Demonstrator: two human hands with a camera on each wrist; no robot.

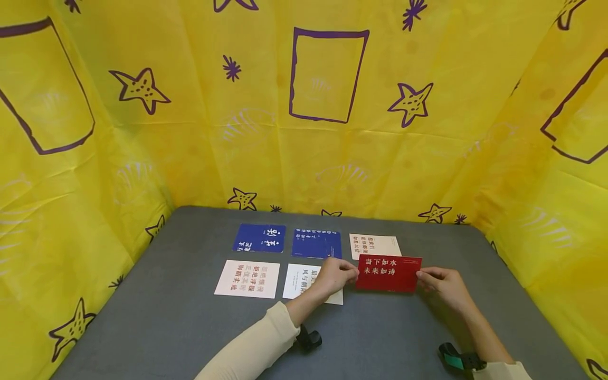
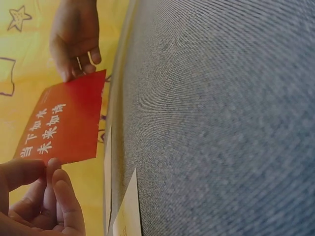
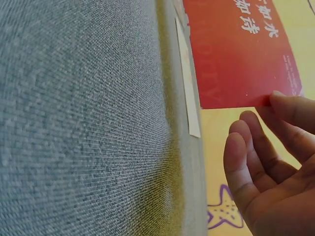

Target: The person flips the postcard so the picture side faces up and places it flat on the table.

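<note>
A red card (image 1: 389, 282) with white Chinese lettering is held up off the table, its printed face toward the head camera. My left hand (image 1: 334, 275) pinches its left edge between thumb and fingers. At the opposite edge, my right hand (image 1: 444, 285) pinches it near the corner, as the right wrist view shows with the thumb on the red card (image 3: 241, 59). Just behind it lies a cream card (image 1: 380, 243), partly covered. Beneath my left wrist is a white card (image 1: 296, 279), also partly hidden by the hand.
Two blue cards (image 1: 260, 238) lie in the back row of the grey table (image 1: 157, 316). A pinkish card (image 1: 247, 278) with brown lettering sits front left. Yellow patterned cloth (image 1: 266, 158) walls the table at the back and both sides.
</note>
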